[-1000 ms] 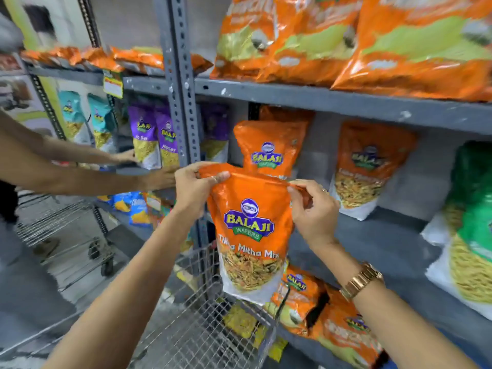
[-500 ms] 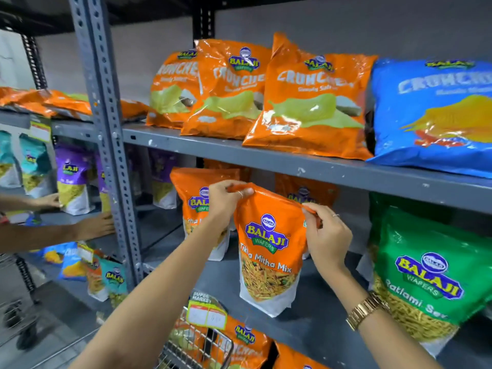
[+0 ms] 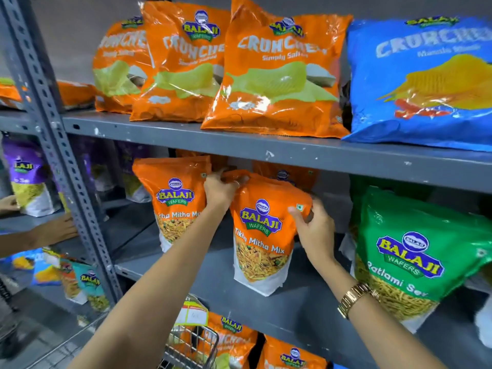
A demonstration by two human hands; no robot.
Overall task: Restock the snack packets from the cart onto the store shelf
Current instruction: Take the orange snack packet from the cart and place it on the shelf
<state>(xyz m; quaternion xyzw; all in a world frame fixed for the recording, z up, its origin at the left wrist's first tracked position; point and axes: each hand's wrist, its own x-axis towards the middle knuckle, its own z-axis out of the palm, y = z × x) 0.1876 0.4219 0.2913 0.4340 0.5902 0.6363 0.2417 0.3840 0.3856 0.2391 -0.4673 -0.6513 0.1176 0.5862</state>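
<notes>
An orange Tikha Mitha Mix packet (image 3: pixel 262 235) stands upright on the grey middle shelf (image 3: pixel 300 302). My left hand (image 3: pixel 219 190) pinches its top left corner. My right hand (image 3: pixel 314 227) grips its upper right edge. A matching orange packet (image 3: pixel 177 201) stands just to its left, and another orange packet (image 3: pixel 286 174) sits behind it. The wire cart's corner (image 3: pixel 191 342) shows at the bottom, below my left arm.
A green Ratlami Sev packet (image 3: pixel 415 251) stands close on the right. Large orange bags (image 3: pixel 277 70) and a blue bag (image 3: pixel 423 81) fill the upper shelf. The steel upright (image 3: pixel 56 155) splits the bays. Another person's hands (image 3: pixel 56 230) work among purple packets (image 3: pixel 26 174) at left.
The packet has moved forward and down onto the middle shelf, and its base now rests there. My view has drawn closer to the shelf.
</notes>
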